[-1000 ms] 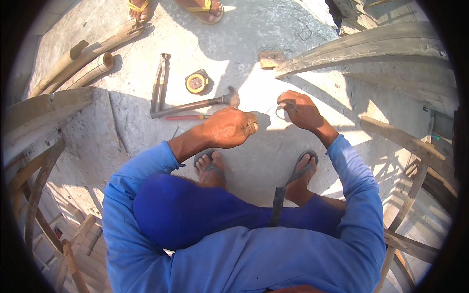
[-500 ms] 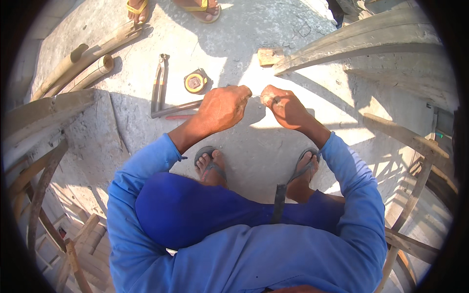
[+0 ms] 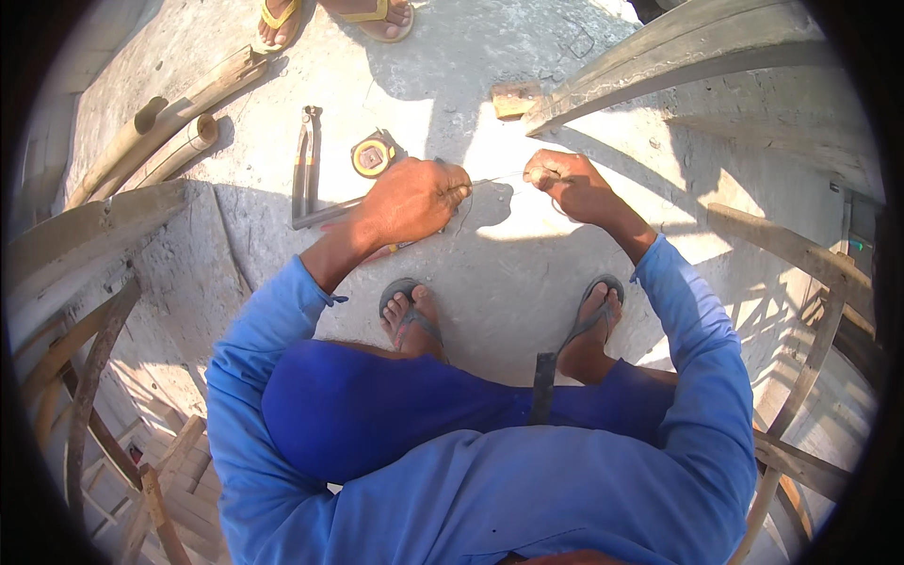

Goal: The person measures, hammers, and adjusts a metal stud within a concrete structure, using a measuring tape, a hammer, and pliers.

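Observation:
A thin wire runs nearly straight between my two hands, over the concrete floor in front of my feet. My left hand is closed on one end, and a loose bit of the wire hangs below its fingers. On the other end, my right hand pinches between thumb and fingers, with a small curl showing under it. Just beyond my left hand lies a yellow and black tape measure. Left of that are pincers with dark handles. A metal bar and a thin red and yellow stick-like thing are partly hidden by my left forearm.
Bamboo poles lie at the far left. A curved grey timber comes in from the far right, beside a small wood block. Wooden frames stand at both sides. Another person's sandalled feet are at the top.
My hands have moved apart, so a longer stretch of wire shows between them. The left went slightly left, the right slightly right and up. The stick-like thing shows more.

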Action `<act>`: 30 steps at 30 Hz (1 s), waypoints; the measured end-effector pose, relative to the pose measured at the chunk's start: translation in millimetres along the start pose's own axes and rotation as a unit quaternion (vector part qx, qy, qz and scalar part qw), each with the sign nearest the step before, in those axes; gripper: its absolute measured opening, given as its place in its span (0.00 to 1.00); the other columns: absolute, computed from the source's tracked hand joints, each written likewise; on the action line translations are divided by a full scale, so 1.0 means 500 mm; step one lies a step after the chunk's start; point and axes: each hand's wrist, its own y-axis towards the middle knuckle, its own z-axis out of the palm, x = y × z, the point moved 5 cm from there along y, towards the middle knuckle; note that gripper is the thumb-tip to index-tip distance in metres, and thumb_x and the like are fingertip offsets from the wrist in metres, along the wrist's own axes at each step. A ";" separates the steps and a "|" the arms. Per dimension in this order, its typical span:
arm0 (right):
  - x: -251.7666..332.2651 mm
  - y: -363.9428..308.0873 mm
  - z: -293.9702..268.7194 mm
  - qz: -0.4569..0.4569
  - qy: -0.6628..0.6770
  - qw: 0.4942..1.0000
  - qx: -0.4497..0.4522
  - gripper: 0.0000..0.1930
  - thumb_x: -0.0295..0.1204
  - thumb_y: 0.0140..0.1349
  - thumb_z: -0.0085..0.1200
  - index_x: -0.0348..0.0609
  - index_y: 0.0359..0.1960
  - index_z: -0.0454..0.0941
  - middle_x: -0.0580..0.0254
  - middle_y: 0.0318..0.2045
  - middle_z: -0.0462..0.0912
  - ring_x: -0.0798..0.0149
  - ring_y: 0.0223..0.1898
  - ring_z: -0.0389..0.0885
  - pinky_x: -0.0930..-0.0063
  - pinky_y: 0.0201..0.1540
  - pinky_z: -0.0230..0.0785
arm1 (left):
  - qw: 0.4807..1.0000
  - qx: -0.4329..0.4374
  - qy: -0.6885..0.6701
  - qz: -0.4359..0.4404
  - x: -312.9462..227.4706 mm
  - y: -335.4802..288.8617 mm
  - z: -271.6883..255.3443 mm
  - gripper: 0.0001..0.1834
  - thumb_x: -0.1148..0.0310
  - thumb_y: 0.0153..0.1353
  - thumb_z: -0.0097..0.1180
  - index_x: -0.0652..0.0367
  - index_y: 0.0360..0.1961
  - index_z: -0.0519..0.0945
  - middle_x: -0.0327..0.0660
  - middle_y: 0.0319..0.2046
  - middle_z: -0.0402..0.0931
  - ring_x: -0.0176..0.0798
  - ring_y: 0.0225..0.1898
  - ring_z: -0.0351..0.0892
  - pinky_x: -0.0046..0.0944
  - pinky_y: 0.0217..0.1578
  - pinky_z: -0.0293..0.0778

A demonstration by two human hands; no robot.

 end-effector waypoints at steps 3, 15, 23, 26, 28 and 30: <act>-0.042 -0.009 -0.041 0.033 -0.055 0.998 0.029 0.06 0.27 0.59 0.48 0.38 0.31 0.75 0.63 0.24 0.74 0.71 0.26 0.71 0.75 0.31 0.64 | 0.988 0.006 0.135 0.069 0.077 0.036 -0.073 0.10 0.71 0.58 0.48 0.61 0.33 0.82 0.50 0.29 0.80 0.51 0.31 0.80 0.46 0.36 0.75; -0.098 0.128 -0.306 -0.168 -0.377 0.857 -0.310 0.12 0.35 0.62 0.49 0.41 0.42 0.76 0.53 0.37 0.77 0.57 0.40 0.77 0.65 0.42 0.68 | 0.983 0.013 0.183 -0.002 0.063 0.419 -0.065 0.15 0.67 0.53 0.43 0.64 0.34 0.80 0.54 0.36 0.79 0.56 0.37 0.78 0.50 0.40 0.70; -0.156 0.231 -0.175 -0.111 -0.281 0.940 -0.161 0.16 0.42 0.61 0.51 0.39 0.34 0.78 0.53 0.33 0.77 0.56 0.37 0.77 0.64 0.39 0.68 | 0.989 -0.043 0.052 -0.129 0.172 0.397 0.079 0.16 0.64 0.50 0.47 0.65 0.33 0.81 0.57 0.36 0.78 0.59 0.40 0.77 0.50 0.43 0.71; -0.147 0.234 -0.162 -0.059 -0.221 0.955 -0.188 0.17 0.43 0.59 0.53 0.39 0.33 0.79 0.54 0.31 0.80 0.57 0.34 0.78 0.64 0.37 0.68 | 0.966 -0.147 -0.045 -0.208 0.180 0.351 0.106 0.17 0.65 0.52 0.48 0.67 0.35 0.80 0.60 0.35 0.78 0.60 0.39 0.77 0.50 0.43 0.71; -0.132 0.233 -0.161 -0.063 -0.183 0.964 -0.180 0.16 0.41 0.58 0.54 0.39 0.33 0.79 0.54 0.30 0.80 0.59 0.32 0.79 0.64 0.36 0.68 | 0.946 -0.197 -0.098 -0.238 0.169 0.331 0.121 0.16 0.65 0.53 0.48 0.67 0.36 0.79 0.61 0.34 0.77 0.60 0.39 0.77 0.50 0.42 0.71; -0.140 0.239 -0.169 -0.041 -0.162 0.970 -0.175 0.14 0.40 0.57 0.54 0.39 0.33 0.79 0.55 0.29 0.80 0.62 0.31 0.79 0.65 0.35 0.68 | 0.934 -0.223 -0.129 -0.246 0.151 0.322 0.134 0.15 0.66 0.55 0.47 0.67 0.37 0.79 0.60 0.34 0.78 0.61 0.39 0.77 0.50 0.42 0.71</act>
